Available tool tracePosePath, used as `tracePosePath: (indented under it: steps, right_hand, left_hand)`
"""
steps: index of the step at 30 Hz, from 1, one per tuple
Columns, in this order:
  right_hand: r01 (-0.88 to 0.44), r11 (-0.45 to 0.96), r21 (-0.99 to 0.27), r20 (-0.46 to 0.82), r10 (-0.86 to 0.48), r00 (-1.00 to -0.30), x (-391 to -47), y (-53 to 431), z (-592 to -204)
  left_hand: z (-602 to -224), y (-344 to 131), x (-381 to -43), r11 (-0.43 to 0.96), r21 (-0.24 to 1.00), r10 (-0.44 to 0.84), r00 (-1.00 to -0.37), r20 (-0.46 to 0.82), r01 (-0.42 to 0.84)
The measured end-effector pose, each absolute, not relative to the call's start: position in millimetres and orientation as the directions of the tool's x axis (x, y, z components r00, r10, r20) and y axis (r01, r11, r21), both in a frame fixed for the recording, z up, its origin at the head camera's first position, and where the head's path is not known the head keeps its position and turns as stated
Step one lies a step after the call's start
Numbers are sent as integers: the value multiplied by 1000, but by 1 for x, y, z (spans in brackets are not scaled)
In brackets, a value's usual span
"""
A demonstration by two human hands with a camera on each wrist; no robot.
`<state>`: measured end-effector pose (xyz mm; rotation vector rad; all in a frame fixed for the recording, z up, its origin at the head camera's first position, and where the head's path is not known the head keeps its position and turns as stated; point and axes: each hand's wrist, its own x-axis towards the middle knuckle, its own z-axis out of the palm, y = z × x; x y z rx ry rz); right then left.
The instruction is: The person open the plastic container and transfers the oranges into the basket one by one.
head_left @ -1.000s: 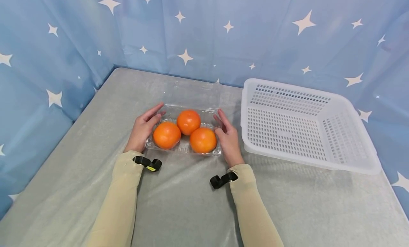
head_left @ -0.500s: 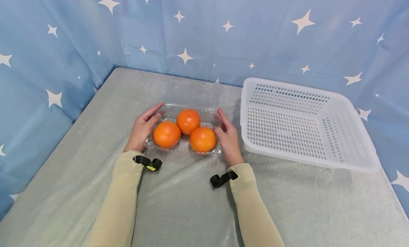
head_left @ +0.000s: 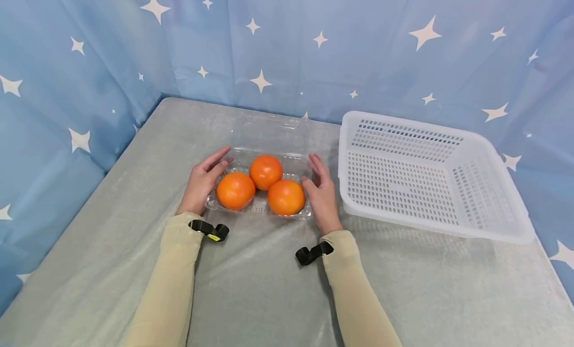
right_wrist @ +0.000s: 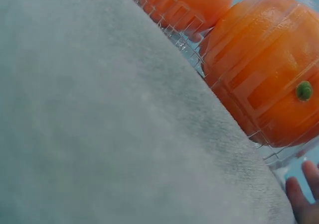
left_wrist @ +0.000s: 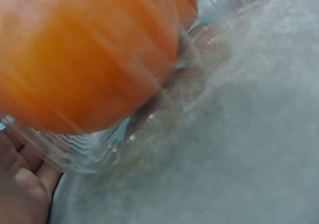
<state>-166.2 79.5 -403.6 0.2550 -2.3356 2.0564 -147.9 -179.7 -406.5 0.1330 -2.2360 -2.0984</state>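
Note:
A clear plastic clamshell box [head_left: 261, 207] sits on the cloth with its lid [head_left: 269, 132] raised behind it. Inside are three orange fruits; the front right fruit [right_wrist: 271, 69] shows a green stem spot in the right wrist view. My left hand [head_left: 199, 185] grips the box's left end, thumb over the rim and fingers along the outside. At the opposite end my right hand [head_left: 322, 197] holds the rim, its thumb at the edge near the front right fruit and its fingers along the outer wall. The wrist views show box walls close up, with only part of each hand.
A white perforated plastic basket [head_left: 403, 222] stands to the right of the box, apart from my right hand. Grey cloth [head_left: 255, 287] covers the table. Blue curtains [head_left: 287, 53] with white stars hang along the back and left edges.
The fingers of my right hand have shifted slightly outward, to the right, while its thumb stays at the rim. The left hand, box, fruits and basket keep their places.

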Motion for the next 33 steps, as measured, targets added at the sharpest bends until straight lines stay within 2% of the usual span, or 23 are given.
tracePosePath:
  steps: [6, 15, 23, 33]
  right_hand:
    - [-231, 145, -962, 214, -126, -969, -168, 84, -404]
    - [-364, 318, -875, 314, -200, -928, -179, 94, -408]
    - [-390, 452, -802, 263, -319, -910, -174, 87, -403]
    - [-400, 517, -757, 250, -336, -908, -170, 94, -397]
  left_hand:
    - [-409, -180, -149, 56, 998, -99, -995, 26, 20]
    - [-410, -180, -151, 35, 998, -75, -996, 51, 48]
    - [-410, -183, -146, 33, 998, -82, -995, 61, 59]
    - [-410, -180, -149, 14, 998, -68, -995, 69, 68]
